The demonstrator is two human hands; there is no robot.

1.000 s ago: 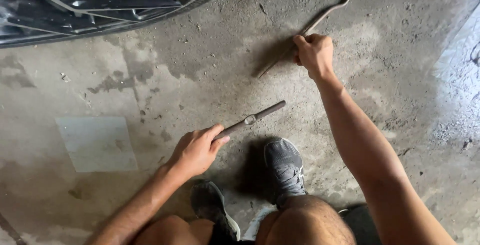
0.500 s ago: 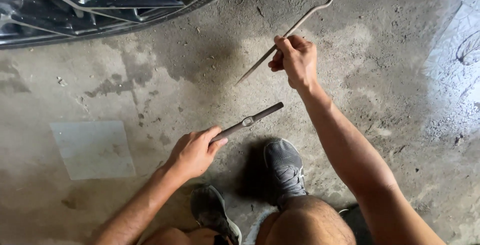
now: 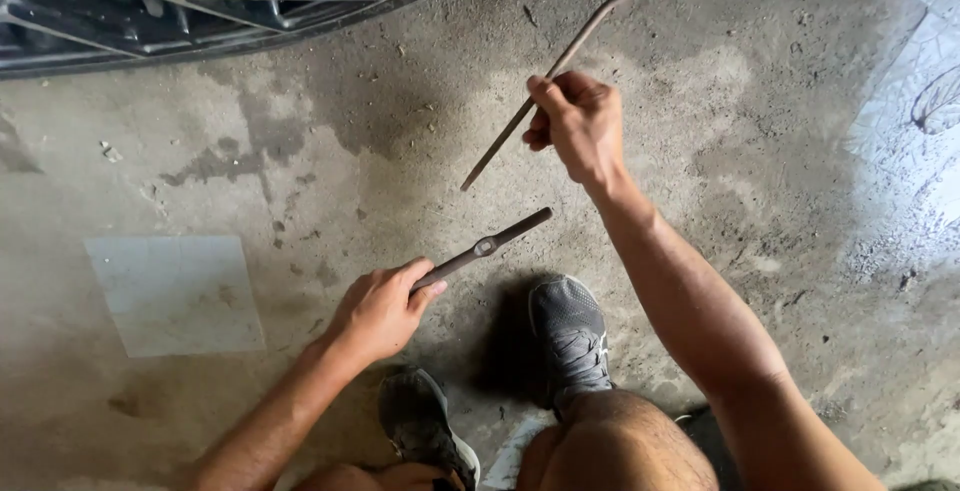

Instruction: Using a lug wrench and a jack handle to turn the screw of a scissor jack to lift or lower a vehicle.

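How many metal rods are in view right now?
2. A long hooked rod is held raised in the right hand; a shorter dark bar is gripped by the left hand near the floor.

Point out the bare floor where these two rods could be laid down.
Free: the concrete right of the right hand and hooked rod, and the pale square patch left of the left hand holding the short bar. Crowded: by the shoes and under the car's edge.

two metal rods (image 3: 560, 66), two hands (image 3: 578, 123), two grey shoes (image 3: 568, 336)
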